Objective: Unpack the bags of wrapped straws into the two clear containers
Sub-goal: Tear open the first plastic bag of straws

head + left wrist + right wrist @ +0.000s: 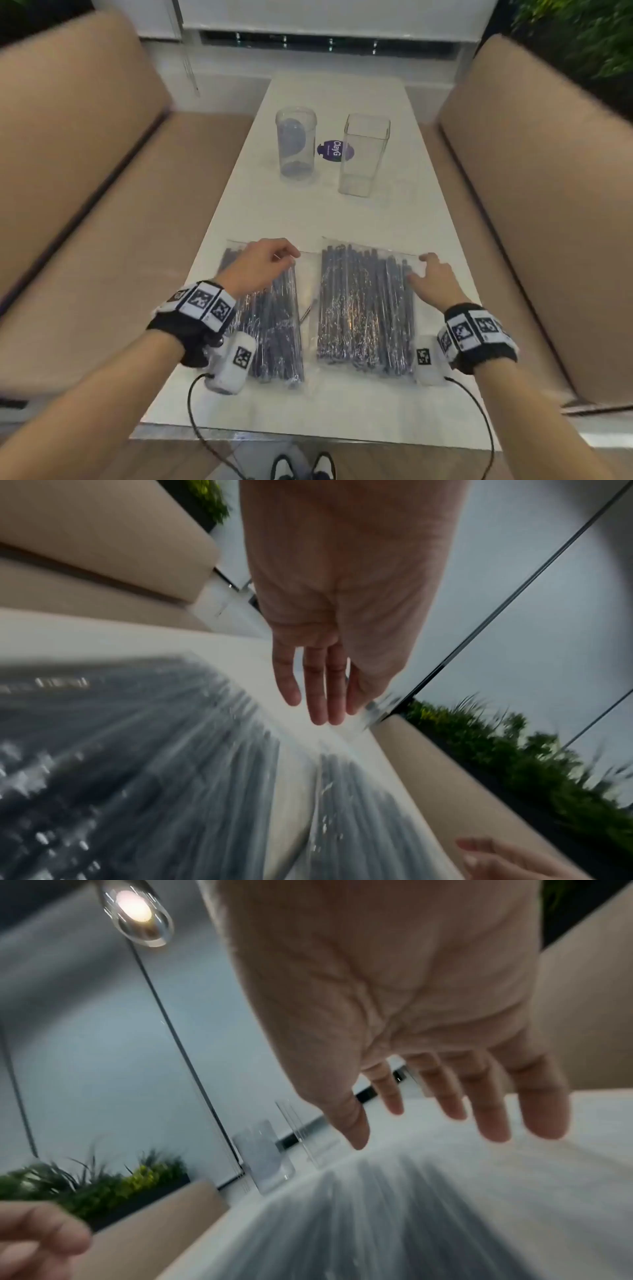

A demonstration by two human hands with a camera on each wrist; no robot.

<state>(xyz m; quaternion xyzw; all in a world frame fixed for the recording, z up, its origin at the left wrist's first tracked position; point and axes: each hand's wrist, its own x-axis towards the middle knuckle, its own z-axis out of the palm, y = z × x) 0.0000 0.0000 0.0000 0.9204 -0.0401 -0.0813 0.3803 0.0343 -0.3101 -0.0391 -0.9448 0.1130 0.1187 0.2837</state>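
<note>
Two clear bags of dark wrapped straws lie side by side on the near part of the white table (342,219): the left bag (274,329) and the right bag (363,308). My left hand (270,257) hovers over the left bag's far end, fingers straight and holding nothing, as the left wrist view shows the left hand (322,693). My right hand (430,274) spreads over the right bag's far right corner; the right wrist view shows the right hand (445,1112) empty. Farther back stand a round clear container (296,147) and a square clear container (364,154), both empty.
A purple round label (334,150) lies between the two containers. Tan padded benches (85,205) run along both sides of the narrow table. Cables hang from both wrist cameras past the table's near edge (308,431). Plants (582,37) stand at the far right.
</note>
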